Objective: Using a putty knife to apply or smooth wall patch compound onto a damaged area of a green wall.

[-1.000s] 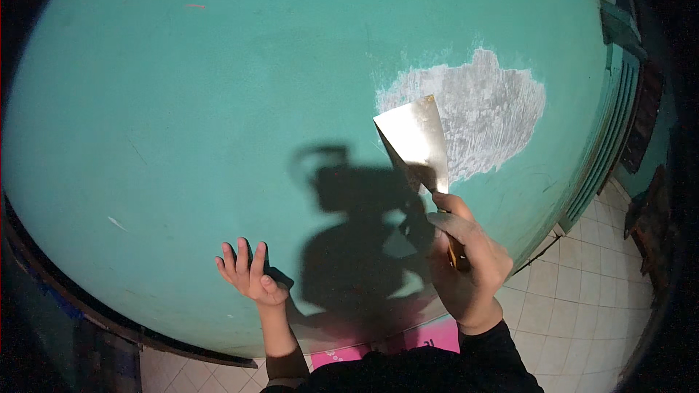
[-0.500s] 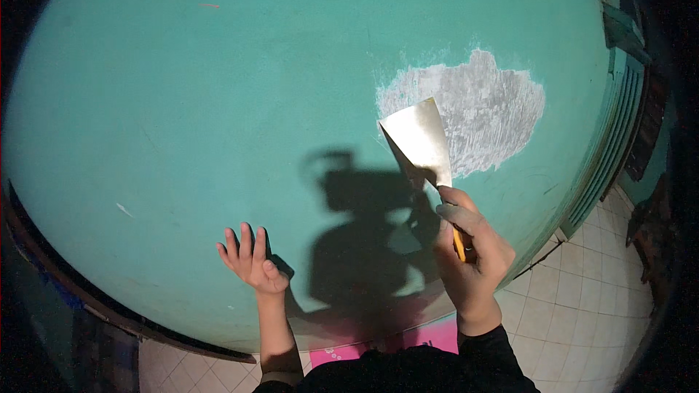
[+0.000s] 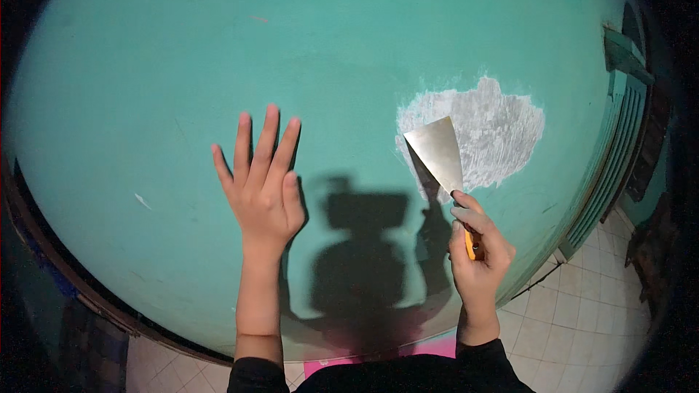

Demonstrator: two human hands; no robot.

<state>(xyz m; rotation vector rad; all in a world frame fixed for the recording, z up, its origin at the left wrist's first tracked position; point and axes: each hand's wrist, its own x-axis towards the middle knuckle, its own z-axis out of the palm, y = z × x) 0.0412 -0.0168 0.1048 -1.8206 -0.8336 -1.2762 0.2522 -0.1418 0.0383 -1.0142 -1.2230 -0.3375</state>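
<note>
A green painted wall [image 3: 349, 116] fills most of the view. On its right part is a bare, whitish-grey scraped patch [image 3: 502, 127] with ragged edges. My right hand [image 3: 480, 240] grips the yellow and black handle of a putty knife [image 3: 439, 151]. The wide metal blade points up and to the left, over the left side of the patch; whether its edge touches the wall I cannot tell. My left hand [image 3: 261, 189] is raised flat before the wall, left of my shadow, fingers spread and holding nothing.
Pale floor tiles [image 3: 575, 309] lie below at the right, and a pink sheet [image 3: 437, 347] at the wall's foot. Green louvred shutters [image 3: 608, 153] stand at the far right. A dark band [image 3: 80, 284] runs along the lower left edge of the wall.
My left hand has moved up along the wall, its fingers now stretched straighter. The putty knife in my right hand sits slightly lower and further right in the view, which has also shifted.
</note>
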